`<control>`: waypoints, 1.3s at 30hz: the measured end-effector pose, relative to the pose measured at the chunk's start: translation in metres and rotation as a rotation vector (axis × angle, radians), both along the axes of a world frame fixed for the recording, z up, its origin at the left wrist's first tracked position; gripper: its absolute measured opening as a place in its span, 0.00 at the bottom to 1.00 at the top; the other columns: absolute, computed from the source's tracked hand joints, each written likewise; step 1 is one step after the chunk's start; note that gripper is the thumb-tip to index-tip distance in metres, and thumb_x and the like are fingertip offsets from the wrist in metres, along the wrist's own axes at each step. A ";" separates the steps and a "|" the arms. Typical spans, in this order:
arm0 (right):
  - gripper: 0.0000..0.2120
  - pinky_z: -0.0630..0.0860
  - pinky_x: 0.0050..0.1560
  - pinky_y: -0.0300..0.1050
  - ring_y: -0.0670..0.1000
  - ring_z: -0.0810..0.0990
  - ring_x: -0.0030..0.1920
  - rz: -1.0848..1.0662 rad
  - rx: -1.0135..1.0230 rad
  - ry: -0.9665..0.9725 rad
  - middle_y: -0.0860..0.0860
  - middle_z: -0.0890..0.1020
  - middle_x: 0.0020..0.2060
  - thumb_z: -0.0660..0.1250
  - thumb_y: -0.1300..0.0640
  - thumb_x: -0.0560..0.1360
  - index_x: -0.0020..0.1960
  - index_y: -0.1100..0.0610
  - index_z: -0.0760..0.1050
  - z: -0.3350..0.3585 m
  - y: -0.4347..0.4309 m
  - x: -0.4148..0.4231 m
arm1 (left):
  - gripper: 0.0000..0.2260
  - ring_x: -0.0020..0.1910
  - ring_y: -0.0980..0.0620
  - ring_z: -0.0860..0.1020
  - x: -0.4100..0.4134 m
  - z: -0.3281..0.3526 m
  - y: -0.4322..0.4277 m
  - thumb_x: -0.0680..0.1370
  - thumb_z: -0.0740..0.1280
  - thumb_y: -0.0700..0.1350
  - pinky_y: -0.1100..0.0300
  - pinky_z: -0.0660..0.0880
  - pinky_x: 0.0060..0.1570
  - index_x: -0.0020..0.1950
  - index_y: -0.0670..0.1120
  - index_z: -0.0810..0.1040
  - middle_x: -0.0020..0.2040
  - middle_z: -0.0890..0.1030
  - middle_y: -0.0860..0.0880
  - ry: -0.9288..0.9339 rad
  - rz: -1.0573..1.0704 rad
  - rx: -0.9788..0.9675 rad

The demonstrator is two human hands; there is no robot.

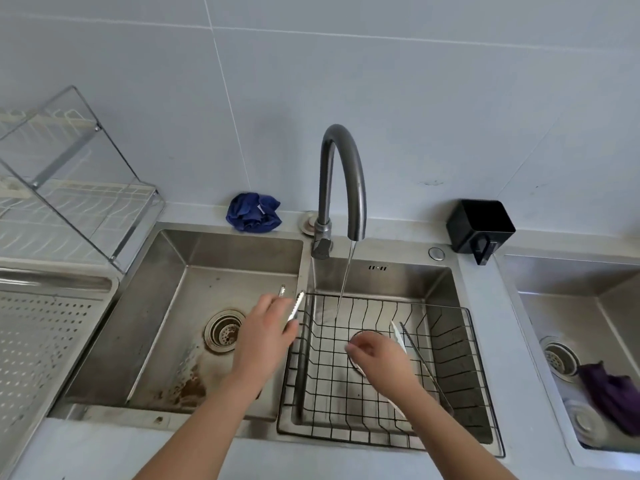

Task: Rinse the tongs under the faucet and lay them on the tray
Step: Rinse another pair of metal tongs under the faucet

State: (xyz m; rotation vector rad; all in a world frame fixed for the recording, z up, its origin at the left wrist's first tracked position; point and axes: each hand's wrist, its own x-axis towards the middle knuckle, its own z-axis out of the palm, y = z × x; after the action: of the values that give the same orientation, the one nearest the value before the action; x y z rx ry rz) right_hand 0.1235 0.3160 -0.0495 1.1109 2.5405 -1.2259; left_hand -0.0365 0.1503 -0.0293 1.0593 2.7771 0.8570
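Observation:
My left hand (266,336) is shut on a pair of metal tongs (298,304). Their serrated tips point up and away, over the divider between the two basins, left of the water stream (347,275). The dark curved faucet (343,168) is running into the right basin. My right hand (375,355) hovers over the black wire basket (471,344) in that basin, fingers loosely curled with nothing in them. A second pair of tongs (420,358) lies in the basket beside and under that hand. The perforated steel tray (48,327) sits at the far left.
A dish rack (72,181) stands behind the tray. A blue cloth (252,213) and a black container (481,225) sit on the ledge by the wall. The left basin (166,341) has a drain and brown stains. A third sink at right holds a purple cloth (613,393).

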 end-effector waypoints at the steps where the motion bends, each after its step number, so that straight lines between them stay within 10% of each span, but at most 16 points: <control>1: 0.09 0.81 0.43 0.45 0.45 0.82 0.40 -0.038 -0.150 0.100 0.46 0.87 0.43 0.67 0.45 0.80 0.54 0.47 0.83 0.007 -0.003 -0.012 | 0.13 0.37 0.54 0.75 0.005 0.003 0.005 0.75 0.73 0.46 0.61 0.72 0.35 0.59 0.46 0.80 0.52 0.77 0.52 -0.023 0.010 0.033; 5: 0.12 0.83 0.35 0.45 0.48 0.84 0.38 -0.105 -0.590 0.359 0.54 0.86 0.42 0.69 0.48 0.80 0.55 0.56 0.82 0.026 -0.014 -0.051 | 0.14 0.42 0.54 0.79 0.021 0.007 0.023 0.73 0.76 0.49 0.57 0.77 0.38 0.56 0.49 0.79 0.51 0.78 0.55 -0.079 0.010 0.135; 14: 0.10 0.85 0.41 0.60 0.55 0.85 0.31 -0.285 -0.501 0.356 0.52 0.85 0.31 0.67 0.57 0.81 0.45 0.63 0.79 0.021 -0.009 -0.067 | 0.26 0.52 0.61 0.77 0.018 -0.001 0.032 0.68 0.79 0.52 0.63 0.75 0.46 0.64 0.53 0.75 0.60 0.72 0.57 -0.217 -0.001 0.207; 21: 0.08 0.85 0.37 0.49 0.54 0.87 0.35 -0.325 -0.585 0.457 0.54 0.86 0.36 0.61 0.61 0.83 0.52 0.59 0.80 0.026 -0.003 -0.053 | 0.21 0.38 0.41 0.84 0.024 0.004 0.007 0.76 0.67 0.61 0.53 0.80 0.33 0.62 0.48 0.79 0.49 0.85 0.37 -1.272 0.030 0.359; 31: 0.14 0.82 0.32 0.48 0.56 0.87 0.35 -0.491 -0.516 0.529 0.56 0.87 0.38 0.64 0.48 0.83 0.50 0.55 0.83 0.030 -0.016 -0.066 | 0.08 0.32 0.54 0.76 0.058 0.003 -0.004 0.78 0.62 0.61 0.62 0.73 0.29 0.55 0.71 0.76 0.40 0.80 0.44 -0.867 0.001 0.407; 39: 0.10 0.86 0.40 0.56 0.60 0.87 0.41 -0.417 -0.499 0.478 0.57 0.87 0.39 0.64 0.62 0.80 0.51 0.56 0.85 0.027 -0.022 -0.076 | 0.08 0.30 0.55 0.75 0.058 0.001 -0.011 0.77 0.62 0.64 0.59 0.72 0.29 0.54 0.69 0.77 0.37 0.81 0.46 -0.783 0.052 0.394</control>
State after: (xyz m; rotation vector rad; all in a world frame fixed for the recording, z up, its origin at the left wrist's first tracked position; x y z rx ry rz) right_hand 0.0477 0.2939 -0.0229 1.3759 2.1045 -2.3137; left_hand 0.0217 0.1394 -0.0287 0.4994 2.0253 1.4734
